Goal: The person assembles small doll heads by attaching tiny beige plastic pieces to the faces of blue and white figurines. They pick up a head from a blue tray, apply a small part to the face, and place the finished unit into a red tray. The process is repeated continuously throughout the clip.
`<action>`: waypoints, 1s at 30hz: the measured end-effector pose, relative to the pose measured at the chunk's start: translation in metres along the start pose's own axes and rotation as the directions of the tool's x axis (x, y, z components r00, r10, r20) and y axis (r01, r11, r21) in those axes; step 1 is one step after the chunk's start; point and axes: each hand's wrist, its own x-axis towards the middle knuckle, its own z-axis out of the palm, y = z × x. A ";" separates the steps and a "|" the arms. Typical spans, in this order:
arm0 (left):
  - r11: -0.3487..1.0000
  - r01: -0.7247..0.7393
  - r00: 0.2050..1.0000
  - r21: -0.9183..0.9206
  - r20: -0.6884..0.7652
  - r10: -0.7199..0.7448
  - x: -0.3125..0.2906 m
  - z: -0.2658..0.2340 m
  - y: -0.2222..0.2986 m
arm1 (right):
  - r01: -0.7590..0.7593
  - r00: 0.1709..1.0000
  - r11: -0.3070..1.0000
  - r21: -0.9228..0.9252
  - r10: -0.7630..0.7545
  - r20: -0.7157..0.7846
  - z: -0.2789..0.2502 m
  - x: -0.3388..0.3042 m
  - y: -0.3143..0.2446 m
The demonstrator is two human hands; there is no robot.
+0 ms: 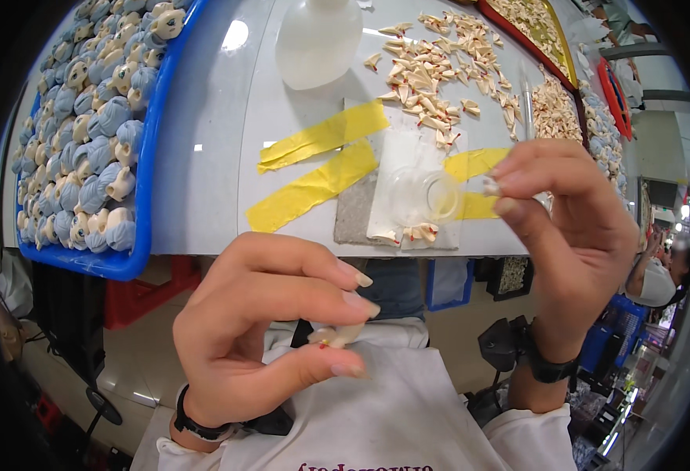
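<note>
My left hand (pixel 259 314) is closed in front of the white shirt. Between its thumb and fingers sits a small cream-coloured piece (pixel 346 337) with a red spot, partly covered by the fingers. Over the right part of the table, my right hand (pixel 569 204) pinches a tiny whitish bit (pixel 490 186), too small to name. Just left of it a clear round dish (pixel 412 196) rests on a white pad (pixel 392 161). Small cream pieces with red tips (pixel 419 232) lie against the dish's near side.
A blue tray (pixel 147 169) of blue-haired doll heads (pixel 94 141) stands at left. Yellow tape strips (pixel 313 184) cross the table. Behind are a translucent bottle (pixel 319 43) and a heap of cream pieces (pixel 431 74). A red tray (pixel 529 47) sits far right.
</note>
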 end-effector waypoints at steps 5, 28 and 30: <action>0.926 0.170 0.956 -0.337 -0.170 -0.238 -0.006 0.020 0.011 | 0.199 0.980 0.915 -0.350 -0.195 0.044 0.013 0.005 -0.003; 0.969 0.033 0.980 -0.245 -0.183 -0.079 0.003 0.024 0.005 | 0.002 0.994 0.967 0.254 0.026 -0.107 0.046 -0.033 -0.035; 0.959 0.038 0.972 -0.280 -0.214 -0.101 0.002 0.028 0.004 | 0.071 0.996 0.979 0.189 -0.080 0.042 0.033 -0.027 -0.030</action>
